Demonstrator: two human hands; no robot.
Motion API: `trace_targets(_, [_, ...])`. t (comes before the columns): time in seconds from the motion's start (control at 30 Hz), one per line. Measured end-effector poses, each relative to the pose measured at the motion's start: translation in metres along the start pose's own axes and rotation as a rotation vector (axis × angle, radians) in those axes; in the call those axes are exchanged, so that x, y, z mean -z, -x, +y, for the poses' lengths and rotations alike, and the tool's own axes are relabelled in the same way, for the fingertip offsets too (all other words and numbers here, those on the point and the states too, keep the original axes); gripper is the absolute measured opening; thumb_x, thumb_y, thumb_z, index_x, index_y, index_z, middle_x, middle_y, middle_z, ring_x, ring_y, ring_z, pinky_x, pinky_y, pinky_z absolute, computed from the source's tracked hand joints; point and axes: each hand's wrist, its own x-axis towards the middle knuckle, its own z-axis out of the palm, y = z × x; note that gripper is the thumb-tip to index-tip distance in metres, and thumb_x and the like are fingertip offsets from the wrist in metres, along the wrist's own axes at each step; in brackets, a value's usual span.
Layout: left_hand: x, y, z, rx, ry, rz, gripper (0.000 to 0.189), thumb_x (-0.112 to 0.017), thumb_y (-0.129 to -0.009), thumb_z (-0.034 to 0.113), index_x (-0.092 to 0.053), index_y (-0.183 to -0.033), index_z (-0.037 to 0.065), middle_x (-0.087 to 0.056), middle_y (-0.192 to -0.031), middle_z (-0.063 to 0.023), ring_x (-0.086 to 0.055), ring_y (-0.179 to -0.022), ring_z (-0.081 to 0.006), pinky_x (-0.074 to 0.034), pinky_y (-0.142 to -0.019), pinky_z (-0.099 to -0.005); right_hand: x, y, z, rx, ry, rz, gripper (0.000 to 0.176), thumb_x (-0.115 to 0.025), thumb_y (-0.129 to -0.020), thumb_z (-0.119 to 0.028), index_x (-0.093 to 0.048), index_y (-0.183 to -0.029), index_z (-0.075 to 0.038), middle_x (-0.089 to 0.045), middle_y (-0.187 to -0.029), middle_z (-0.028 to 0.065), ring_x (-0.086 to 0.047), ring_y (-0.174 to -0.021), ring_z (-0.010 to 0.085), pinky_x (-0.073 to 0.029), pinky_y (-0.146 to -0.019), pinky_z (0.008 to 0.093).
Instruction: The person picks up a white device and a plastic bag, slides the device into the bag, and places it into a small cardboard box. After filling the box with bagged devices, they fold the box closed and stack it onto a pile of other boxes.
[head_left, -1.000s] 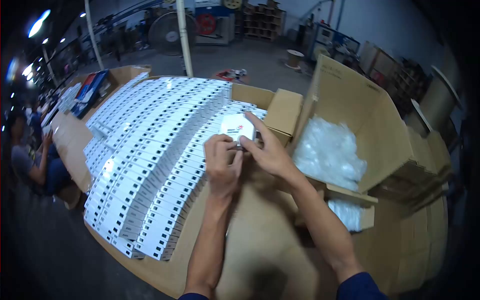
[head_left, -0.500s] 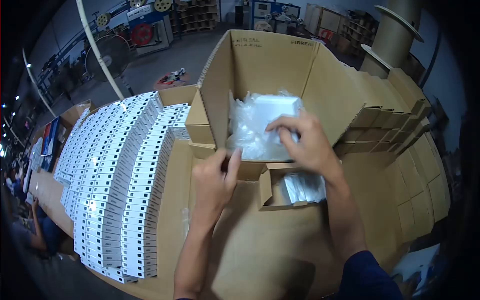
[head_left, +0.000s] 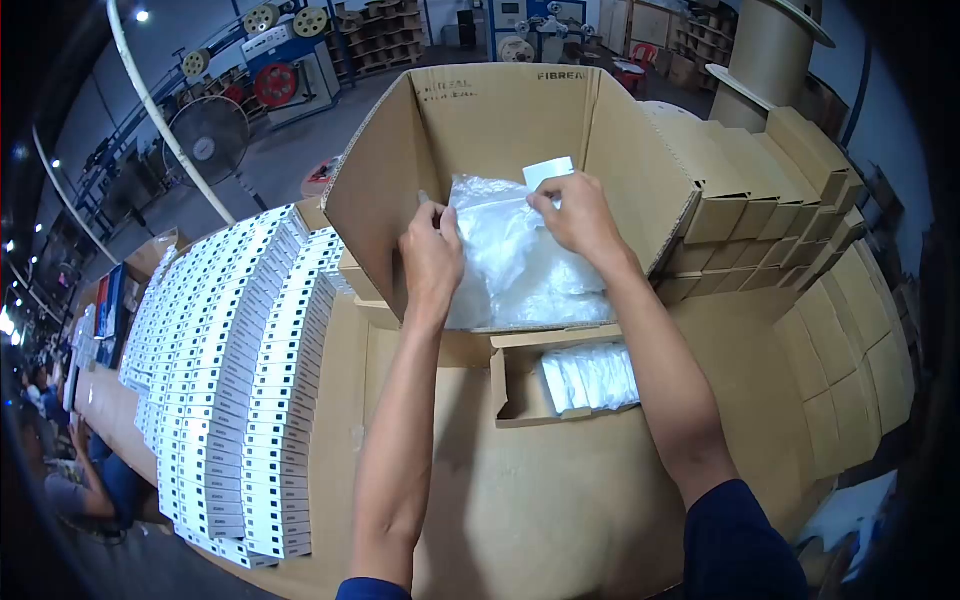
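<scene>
A large open carton (head_left: 500,110) stands in front of me with clear plastic bags (head_left: 545,285) heaped inside. Over the heap, my right hand (head_left: 580,215) pinches the upper edge of a clear plastic bag (head_left: 495,230). My left hand (head_left: 432,250) is closed at the left side of the same bag, fingers curled near the carton's left wall. Just behind the right fingers a white flat piece (head_left: 548,172) shows inside the carton. Below the carton, a small open cardboard box (head_left: 515,385) holds several bagged white items (head_left: 590,378) in a row.
Long stacks of white boxes (head_left: 225,390) fill the left side of the cardboard-covered table (head_left: 540,500). Folded brown cartons (head_left: 740,220) are piled at the right. A person (head_left: 85,480) sits at far left. Behind are a fan (head_left: 208,145) and a large spool (head_left: 765,60).
Both hands have moved further into the carton and closed at the plastic bag, which is now spread between them. The white object in the carton is now mostly hidden.
</scene>
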Motion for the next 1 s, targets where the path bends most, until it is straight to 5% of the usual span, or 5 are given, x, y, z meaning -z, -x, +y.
trace_targets(0.3, [-0.015,-0.016,0.013,-0.225,0.071,-0.092,0.048,-0.077,-0.093,0.044,-0.064,-0.1,-0.002,-0.065,-0.074,-0.0133,-0.061,-0.067,-0.023,-0.051,-0.069,-0.0382,0.011,-0.01,-0.004,-0.039,-0.036,0.253,0.019,-0.069,-0.092,-0.017,-0.073,-0.087,0.002,-0.071,-0.086,0.0245,-0.064,-0.094,0.0437,-0.049,-0.087,0.0514])
trace_targets(0.47, [-0.023,-0.021,-0.011,-0.276,-0.127,-0.363,0.107,-0.091,-0.075,0.047,-0.04,-0.151,-0.007,-0.056,-0.134,-0.0325,-0.055,-0.129,-0.0432,-0.047,-0.109,-0.0457,0.024,-0.024,-0.009,-0.037,-0.025,0.233,0.021,-0.069,-0.094,-0.018,-0.072,-0.09,0.002,-0.068,-0.093,0.0263,-0.062,-0.102,0.0433,-0.048,-0.09,0.0511])
trace_targets(0.57, [-0.008,-0.015,0.018,-0.267,-0.025,-0.199,0.101,-0.086,-0.08,0.048,-0.039,-0.153,-0.004,-0.059,-0.133,-0.0302,-0.056,-0.13,-0.0428,-0.046,-0.109,-0.0468,0.038,-0.019,-0.017,-0.002,-0.011,0.241,0.019,-0.068,-0.094,-0.018,-0.073,-0.09,0.0,-0.068,-0.095,0.0254,-0.063,-0.099,0.0433,-0.049,-0.088,0.0506])
trace_targets(0.73, [0.002,-0.008,0.043,0.108,0.407,-0.241,0.044,-0.064,-0.104,0.039,-0.061,-0.125,-0.001,-0.066,-0.109,-0.0078,-0.058,-0.093,-0.0113,-0.049,-0.077,-0.0285,0.075,0.004,-0.04,-0.065,-0.27,0.012,0.024,-0.071,-0.098,-0.025,-0.072,-0.096,-0.001,-0.069,-0.092,0.0174,-0.072,-0.083,0.0282,-0.058,-0.071,0.0413])
trace_targets(1.0, [0.045,0.136,0.087,0.05,0.444,0.215,0.025,-0.058,-0.106,0.02,-0.064,-0.104,-0.004,-0.066,-0.084,-0.007,-0.058,-0.077,-0.0111,-0.048,-0.067,-0.0288,0.088,0.14,-0.08,-0.079,-0.328,0.055,0.044,-0.084,-0.086,-0.039,-0.074,-0.097,0.002,-0.071,-0.099,0.0204,-0.071,-0.091,0.0309,-0.055,-0.082,0.0414])
